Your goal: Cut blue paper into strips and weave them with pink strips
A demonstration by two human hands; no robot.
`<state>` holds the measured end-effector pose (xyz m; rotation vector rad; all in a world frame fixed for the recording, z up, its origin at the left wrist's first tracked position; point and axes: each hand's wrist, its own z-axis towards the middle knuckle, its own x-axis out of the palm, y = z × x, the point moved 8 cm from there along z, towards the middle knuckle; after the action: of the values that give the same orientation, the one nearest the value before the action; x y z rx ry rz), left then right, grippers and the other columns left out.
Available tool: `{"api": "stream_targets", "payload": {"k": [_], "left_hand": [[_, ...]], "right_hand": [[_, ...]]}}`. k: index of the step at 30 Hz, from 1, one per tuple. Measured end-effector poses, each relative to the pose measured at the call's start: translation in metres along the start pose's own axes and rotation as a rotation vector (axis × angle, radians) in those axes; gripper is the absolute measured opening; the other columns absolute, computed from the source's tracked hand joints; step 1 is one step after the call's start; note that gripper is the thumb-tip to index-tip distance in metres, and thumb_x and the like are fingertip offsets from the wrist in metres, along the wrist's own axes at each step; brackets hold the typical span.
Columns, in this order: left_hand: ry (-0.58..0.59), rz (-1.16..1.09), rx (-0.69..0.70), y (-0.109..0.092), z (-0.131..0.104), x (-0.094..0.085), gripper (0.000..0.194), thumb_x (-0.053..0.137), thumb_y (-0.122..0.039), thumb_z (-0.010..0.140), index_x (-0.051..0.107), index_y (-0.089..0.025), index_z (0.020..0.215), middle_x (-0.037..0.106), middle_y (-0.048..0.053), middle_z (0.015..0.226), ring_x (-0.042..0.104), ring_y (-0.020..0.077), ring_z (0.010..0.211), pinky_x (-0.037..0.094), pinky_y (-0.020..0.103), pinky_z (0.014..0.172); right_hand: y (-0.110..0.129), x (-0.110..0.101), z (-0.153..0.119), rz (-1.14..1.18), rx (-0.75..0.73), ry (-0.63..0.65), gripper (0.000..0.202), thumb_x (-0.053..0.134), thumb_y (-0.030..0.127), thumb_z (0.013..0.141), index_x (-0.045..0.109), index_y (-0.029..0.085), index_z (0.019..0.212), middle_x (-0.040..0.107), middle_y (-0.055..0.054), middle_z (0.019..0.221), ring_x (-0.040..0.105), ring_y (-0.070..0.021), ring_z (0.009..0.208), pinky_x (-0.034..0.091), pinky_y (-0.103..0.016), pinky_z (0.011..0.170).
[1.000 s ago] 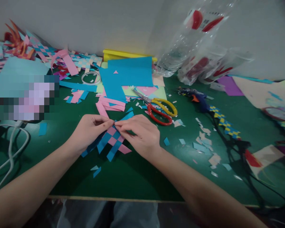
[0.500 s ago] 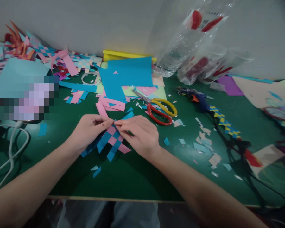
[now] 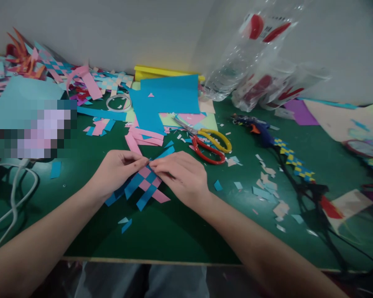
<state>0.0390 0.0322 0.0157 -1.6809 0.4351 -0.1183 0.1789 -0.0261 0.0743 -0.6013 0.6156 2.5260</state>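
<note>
A woven piece of blue and pink paper strips [image 3: 145,181] is between my hands, just above the green table [image 3: 174,244]. My left hand [image 3: 119,167] pinches its upper left edge, thumb and index finger pressed together. At the upper right edge, my right hand [image 3: 182,176] pinches the weave too, fingertips almost touching those of the left. Loose strip ends stick out toward me. Exactly which strip each fingertip grips is hidden. Behind the hands lie folded pink strips [image 3: 147,136] and scissors [image 3: 211,142] with one yellow and one red handle.
A blue paper sheet [image 3: 174,95] and a tape roll [image 3: 118,102] lie farther back. Plastic bottles and cups [image 3: 233,70] lean by the wall. Paper scraps [image 3: 269,182] are strewn right. At left are a blurred-out device [image 3: 45,134] and a white cable [image 3: 14,203].
The woven paper has shifted and tilted slightly, its loose ends swinging a little to the left. Both hands keep their pinch, with a slightly wider gap between the fingertips.
</note>
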Motion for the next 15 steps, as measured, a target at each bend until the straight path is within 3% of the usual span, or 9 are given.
{"api": "stream_targets", "payload": {"k": [15], "left_hand": [[-0.006,0.002,-0.010,0.0024,0.0002,0.0000,0.024,0.073,-0.042,0.079,0.080,-0.019,0.085,0.077,0.005,0.085,0.069,0.0189,0.078,0.053,0.025,0.070]], "right_hand": [[0.0011,0.0004,-0.0040,-0.008,-0.031,0.002,0.015,0.066,0.006,0.085,0.066,0.020,0.089,0.080,-0.005,0.093,0.076,-0.0167,0.082,0.059,-0.030,0.067]]}}
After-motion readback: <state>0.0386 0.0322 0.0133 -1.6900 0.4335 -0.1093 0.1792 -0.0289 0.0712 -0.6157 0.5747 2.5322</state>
